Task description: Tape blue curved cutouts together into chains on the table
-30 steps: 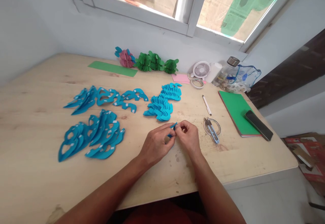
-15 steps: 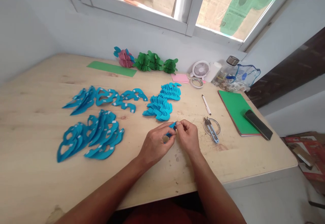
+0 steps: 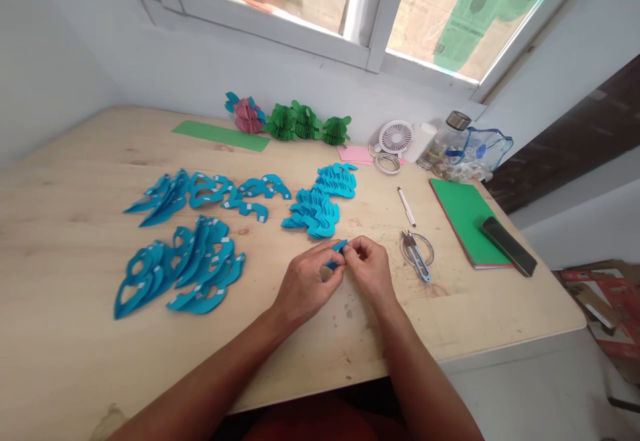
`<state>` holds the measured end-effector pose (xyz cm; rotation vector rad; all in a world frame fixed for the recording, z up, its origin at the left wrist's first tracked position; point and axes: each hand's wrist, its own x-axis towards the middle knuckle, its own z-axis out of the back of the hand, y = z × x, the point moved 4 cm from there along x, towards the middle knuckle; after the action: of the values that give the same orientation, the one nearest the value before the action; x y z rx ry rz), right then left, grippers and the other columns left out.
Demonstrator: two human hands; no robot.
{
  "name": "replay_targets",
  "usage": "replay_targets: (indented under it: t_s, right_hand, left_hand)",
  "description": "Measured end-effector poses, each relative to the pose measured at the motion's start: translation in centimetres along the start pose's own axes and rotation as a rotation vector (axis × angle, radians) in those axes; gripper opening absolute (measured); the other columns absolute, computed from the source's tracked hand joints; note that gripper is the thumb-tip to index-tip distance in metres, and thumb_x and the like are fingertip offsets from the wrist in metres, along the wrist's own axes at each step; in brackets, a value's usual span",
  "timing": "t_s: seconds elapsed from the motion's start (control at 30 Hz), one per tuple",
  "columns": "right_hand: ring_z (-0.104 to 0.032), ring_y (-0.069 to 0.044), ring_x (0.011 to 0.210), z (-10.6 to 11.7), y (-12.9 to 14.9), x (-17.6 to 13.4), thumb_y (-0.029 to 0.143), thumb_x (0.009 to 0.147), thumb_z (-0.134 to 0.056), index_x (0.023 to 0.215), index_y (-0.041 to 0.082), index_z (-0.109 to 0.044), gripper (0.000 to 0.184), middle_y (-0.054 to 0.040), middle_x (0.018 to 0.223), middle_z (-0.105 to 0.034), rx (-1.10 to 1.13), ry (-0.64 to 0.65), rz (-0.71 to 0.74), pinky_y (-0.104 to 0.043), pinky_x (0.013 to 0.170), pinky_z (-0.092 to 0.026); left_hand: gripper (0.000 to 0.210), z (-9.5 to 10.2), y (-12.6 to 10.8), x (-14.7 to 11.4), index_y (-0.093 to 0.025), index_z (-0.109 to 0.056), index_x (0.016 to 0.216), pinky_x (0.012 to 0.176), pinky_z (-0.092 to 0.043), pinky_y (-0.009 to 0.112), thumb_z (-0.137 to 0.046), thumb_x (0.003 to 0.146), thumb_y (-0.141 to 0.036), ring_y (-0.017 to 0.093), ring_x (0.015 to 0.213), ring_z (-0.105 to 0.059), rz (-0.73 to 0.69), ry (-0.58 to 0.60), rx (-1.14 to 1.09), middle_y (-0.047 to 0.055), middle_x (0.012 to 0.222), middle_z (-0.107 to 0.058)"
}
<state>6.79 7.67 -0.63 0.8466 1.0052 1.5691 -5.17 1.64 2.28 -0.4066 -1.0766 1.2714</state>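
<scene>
Above the front of the table, my left hand (image 3: 310, 279) is closed on a small blue paper piece (image 3: 340, 246), mostly hidden by the fingers. My right hand (image 3: 369, 269) pinches the same piece at its right edge, fingertips touching those of the left. Just beyond the hands stand folded blue paper cutouts (image 3: 313, 214), with a second bunch of blue cutouts (image 3: 336, 181) behind. To the left lie more wavy blue cutouts (image 3: 200, 264) carrying small white squares, and another such group (image 3: 170, 194) farther back.
Right of my hands, thread snips (image 3: 416, 257) rest on a ring-shaped roll (image 3: 431, 249), near a white pen (image 3: 407, 206). A black phone (image 3: 509, 246) lies on green sheets (image 3: 463, 217). Along the wall stand green paper figures (image 3: 283, 123), a small fan (image 3: 395, 137) and a bottle (image 3: 447, 137).
My right fingertips have shifted slightly down along the blue paper piece, showing a bit more of its top corner. My left hand keeps its place.
</scene>
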Motion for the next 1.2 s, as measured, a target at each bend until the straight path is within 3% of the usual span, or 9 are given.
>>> replay_targets:
  t_s: [0.23,0.43,0.63,0.97,1.07,1.2]
  right_hand:
    - [-0.054,-0.013,0.056,0.0,-0.1,0.0,0.031,0.071,-0.057,0.066,0.017,-0.061,0.016,0.002,0.059,-0.062,0.009,0.004,-0.032,-0.023,0.054,-0.041]
    - [-0.058,-0.015,0.064,0.3,0.3,0.1,0.031,0.072,-0.055,0.074,0.017,-0.061,0.016,-0.0007,0.069,-0.065,0.129,-0.014,-0.005,-0.024,0.058,-0.044]
    - [-0.053,-0.013,0.058,0.0,0.1,0.1,0.034,0.073,-0.056,0.067,0.017,-0.059,0.019,0.0006,0.062,-0.061,0.199,0.052,-0.017,-0.022,0.055,-0.042]
    - [-0.054,-0.013,0.061,0.3,0.4,0.1,0.031,0.078,-0.051,0.071,0.016,-0.062,0.021,-0.0001,0.064,-0.061,0.289,0.065,0.0,-0.024,0.06,-0.043]
    - [-0.055,-0.014,0.065,0.5,0.6,0.0,0.031,0.08,-0.048,0.078,0.016,-0.064,0.022,-0.0011,0.068,-0.063,0.267,0.039,0.025,-0.025,0.064,-0.043]
    - [-0.059,-0.016,0.077,1.2,0.8,-0.3,0.03,0.08,-0.051,0.09,0.017,-0.062,0.019,-0.0045,0.086,-0.066,0.226,-0.124,0.064,-0.027,0.07,-0.044]
  left_hand:
    - [0.016,0.3,-0.3,0.1,-0.02,-0.063,0.071,0.08,-0.054,0.032,-0.052,0.076,-0.011,0.021,0.096,-0.066,-0.001,-0.013,-0.007,0.004,0.094,-0.072]
    - [0.016,0.5,0.3,0.2,-0.021,-0.064,0.068,0.075,-0.054,0.03,-0.053,0.073,-0.011,0.019,0.079,-0.068,0.081,-0.016,-0.056,0.001,0.08,-0.072]
    - [0.017,0.4,0.6,0.3,-0.021,-0.065,0.065,0.074,-0.053,0.03,-0.054,0.072,-0.011,0.018,0.073,-0.067,0.136,-0.001,-0.088,0.0,0.074,-0.071]
    - [0.013,0.2,0.9,0.4,-0.018,-0.064,0.064,0.052,-0.049,0.021,-0.056,0.073,-0.015,0.013,0.059,-0.063,0.233,0.056,-0.221,0.0,0.071,-0.07]
    - [0.01,0.2,1.7,0.5,-0.018,-0.065,0.064,0.055,-0.051,0.022,-0.059,0.072,-0.017,0.016,0.068,-0.067,0.317,0.013,-0.329,0.003,0.075,-0.072]
    - [0.008,0.5,2.5,0.6,-0.017,-0.066,0.065,0.067,-0.054,0.028,-0.063,0.071,-0.02,0.022,0.084,-0.069,0.413,-0.113,-0.42,0.006,0.082,-0.074]
